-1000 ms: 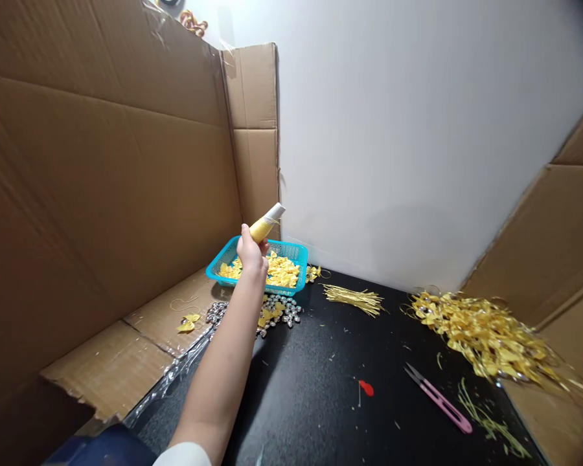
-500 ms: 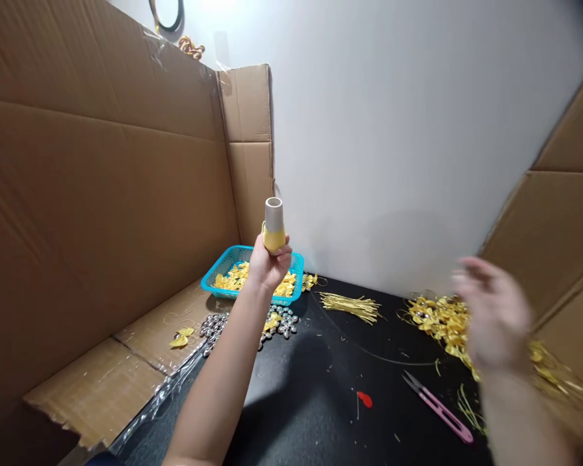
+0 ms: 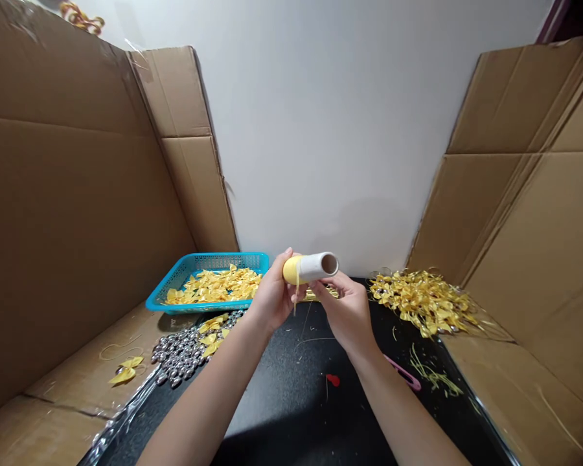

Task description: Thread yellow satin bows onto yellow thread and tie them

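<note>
The left hand point(image 3: 271, 298) has its grip clamped round a tapered spool of yellow thread wound on a pale hollow cone point(image 3: 311, 266), held up above the speckled black bench point(image 3: 282, 395) with its open narrow end pointing right. A loose strand of yellow thread point(image 3: 297, 292) hangs down from the winding. The right hand point(image 3: 350, 315) is at the underside of the bare pale end, its fingers bent; whether its grip is together or apart cannot be told. Left of the hands, a turquoise openwork plastic basket point(image 3: 201, 305) holds yellow bow-shaped fabric pieces point(image 3: 218, 285), with shiny silver beads point(image 3: 177, 356) spread in front. To the right lie a heap of golden-yellow bows point(image 3: 422, 299) and a pink-handled tool point(image 3: 408, 377), partly hidden by the right forearm.
</note>
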Demonstrator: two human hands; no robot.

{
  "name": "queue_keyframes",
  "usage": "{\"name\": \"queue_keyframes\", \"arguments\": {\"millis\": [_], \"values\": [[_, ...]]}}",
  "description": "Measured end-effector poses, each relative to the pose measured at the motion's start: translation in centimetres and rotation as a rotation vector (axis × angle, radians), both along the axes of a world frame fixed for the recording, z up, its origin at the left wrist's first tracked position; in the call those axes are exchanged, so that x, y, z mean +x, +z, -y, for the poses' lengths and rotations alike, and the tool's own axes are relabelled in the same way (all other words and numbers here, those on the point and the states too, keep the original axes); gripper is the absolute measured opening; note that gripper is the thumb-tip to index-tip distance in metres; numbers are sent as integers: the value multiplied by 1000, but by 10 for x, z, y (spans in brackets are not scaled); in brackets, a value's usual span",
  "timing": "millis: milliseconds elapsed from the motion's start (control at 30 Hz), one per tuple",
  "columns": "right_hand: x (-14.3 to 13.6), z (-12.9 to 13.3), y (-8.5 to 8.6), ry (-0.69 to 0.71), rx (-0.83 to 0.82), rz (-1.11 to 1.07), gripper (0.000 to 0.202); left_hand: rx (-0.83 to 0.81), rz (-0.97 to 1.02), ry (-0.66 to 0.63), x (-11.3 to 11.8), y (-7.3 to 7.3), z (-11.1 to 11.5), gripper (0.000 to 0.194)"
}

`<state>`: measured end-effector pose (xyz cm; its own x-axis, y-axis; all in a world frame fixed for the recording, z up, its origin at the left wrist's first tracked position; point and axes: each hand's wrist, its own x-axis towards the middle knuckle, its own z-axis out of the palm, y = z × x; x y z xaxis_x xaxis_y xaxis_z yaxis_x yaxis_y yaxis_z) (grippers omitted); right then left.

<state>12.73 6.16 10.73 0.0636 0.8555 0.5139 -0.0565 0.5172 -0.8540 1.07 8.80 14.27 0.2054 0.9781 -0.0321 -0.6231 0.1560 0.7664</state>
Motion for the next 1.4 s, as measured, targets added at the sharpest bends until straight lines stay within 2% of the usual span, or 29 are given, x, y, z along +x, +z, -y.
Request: {"name": "queue_keyframes", "arguments": {"millis": [100,233,300,400,500,567,700,800,1000,1033,1200,1300,1400], "values": [[13,-6,2,45,-41,27,25,50,-67,-19,-1,-3,-1,30],[41,-15,8,263,-245,-105,36,196,-191,-1,-8,-9,-8,25],[56,-14,14,275,-291,-145,38,304,-344,56,-11,-13,-11,24],[72,-5,23,209,-250,-95,38,398,-500,185,-13,-16,-14,20],[77,10,32,152,-168,4,34,408,-439,323,-13,-19,-17,18],[78,20,37,162,-123,99,33,393,-372,400,-14,-20,-21,18],[87,31,43,330,-74,346,33,306,-223,469,-22,-16,-31,21],[96,29,40,454,-46,382,30,187,-111,407,-30,-8,-36,23],[97,14,19,571,-71,26,33,39,16,165,-40,-2,-38,25],[96,11,17,543,-73,-22,33,29,28,138,-41,-3,-39,25],[97,1,18,232,-22,-265,33,4,38,53,-46,-9,-46,25],[105,2,22,200,-36,-266,41,-17,-4,16,-48,-12,-49,26],[113,2,22,245,-83,-294,39,-36,-58,-18,-49,-15,-52,28]]}}
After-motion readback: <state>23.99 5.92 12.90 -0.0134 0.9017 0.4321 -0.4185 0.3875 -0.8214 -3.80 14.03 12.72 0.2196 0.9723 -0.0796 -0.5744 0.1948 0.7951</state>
